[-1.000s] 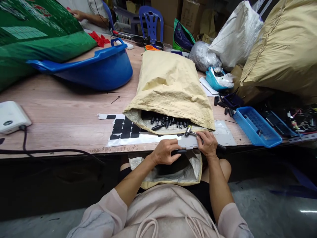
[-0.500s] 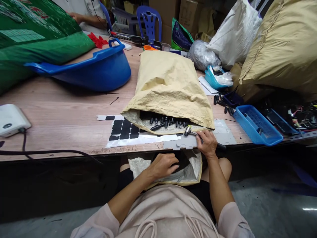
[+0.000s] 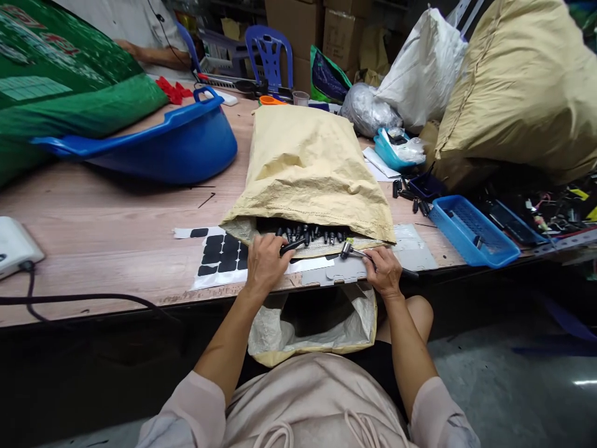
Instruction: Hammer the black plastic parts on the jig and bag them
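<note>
A tan woven sack [image 3: 308, 168] lies on the wooden table [image 3: 116, 230], its mouth toward me and full of several small black parts [image 3: 317, 235]. My left hand [image 3: 265, 264] is closed on one black part [image 3: 293, 246] at the sack's mouth. My right hand [image 3: 385, 271] grips a small hammer [image 3: 354, 252] with a metal head, resting on a grey plate [image 3: 345, 269] at the table edge. A sheet of black square pads [image 3: 224, 255] lies just left of my left hand. Another open sack [image 3: 317, 323] sits on my lap below the table edge.
A blue tub [image 3: 177, 140] and green bag [image 3: 60, 81] stand at the back left, a white device [image 3: 13, 246] with a black cable at the left edge. Blue trays [image 3: 471, 230], big sacks [image 3: 513, 87] and tools crowd the right. Another person's arm [image 3: 149, 53] shows at the far end.
My left hand rose from the lap sack, where it held a black part, and reached forward to the table sack's mouth, closing on a black part. The right hand kept holding the hammer.
</note>
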`<state>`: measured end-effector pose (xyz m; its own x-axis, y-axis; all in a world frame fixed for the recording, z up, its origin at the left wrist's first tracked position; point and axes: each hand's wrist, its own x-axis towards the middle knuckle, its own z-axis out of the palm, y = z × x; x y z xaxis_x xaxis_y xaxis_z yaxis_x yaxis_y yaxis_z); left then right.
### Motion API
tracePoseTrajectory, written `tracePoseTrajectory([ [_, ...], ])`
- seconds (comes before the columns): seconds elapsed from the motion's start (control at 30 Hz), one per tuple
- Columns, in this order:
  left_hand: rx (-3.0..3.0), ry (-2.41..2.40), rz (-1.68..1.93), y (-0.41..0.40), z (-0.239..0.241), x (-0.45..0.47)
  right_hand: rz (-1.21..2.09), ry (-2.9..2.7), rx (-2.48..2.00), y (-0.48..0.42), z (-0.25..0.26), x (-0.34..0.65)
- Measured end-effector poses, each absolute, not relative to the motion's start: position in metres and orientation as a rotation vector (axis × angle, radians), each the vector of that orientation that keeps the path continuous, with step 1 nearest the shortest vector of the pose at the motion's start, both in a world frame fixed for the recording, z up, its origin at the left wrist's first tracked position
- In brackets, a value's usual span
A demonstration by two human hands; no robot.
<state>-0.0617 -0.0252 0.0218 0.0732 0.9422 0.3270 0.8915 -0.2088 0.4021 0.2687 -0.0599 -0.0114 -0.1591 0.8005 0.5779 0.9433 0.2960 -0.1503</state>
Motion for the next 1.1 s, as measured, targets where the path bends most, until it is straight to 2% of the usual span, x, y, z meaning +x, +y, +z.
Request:
tracePoseTrajectory([
  [0.1, 2.277, 1.701, 0.918, -0.034, 0.023, -0.04, -0.297, -1.994, -1.554, -0.059, -0.013, 0.27],
  [0.23, 2.254, 1.455, 0.788, -0.035, 0.019, -0.001, -0.255, -1.893, -1.54, -0.059, -0.008, 0.268],
  [0.43, 2.113, 1.419, 0.698, -0.027, 0.008, 0.017, -0.07, -1.595, -1.486, -0.088, 0.013, 0.244],
  [0.67, 2.085, 1.409, 0.708, -0.029, 0.007, 0.014, 0.211, -1.721, -1.461, -0.125, 0.02, 0.212],
  [1.1, 2.072, 1.425, 0.73, -0.029, 0.009, 0.015, 0.248, -1.773, -1.542, -0.128, 0.021, 0.198],
])
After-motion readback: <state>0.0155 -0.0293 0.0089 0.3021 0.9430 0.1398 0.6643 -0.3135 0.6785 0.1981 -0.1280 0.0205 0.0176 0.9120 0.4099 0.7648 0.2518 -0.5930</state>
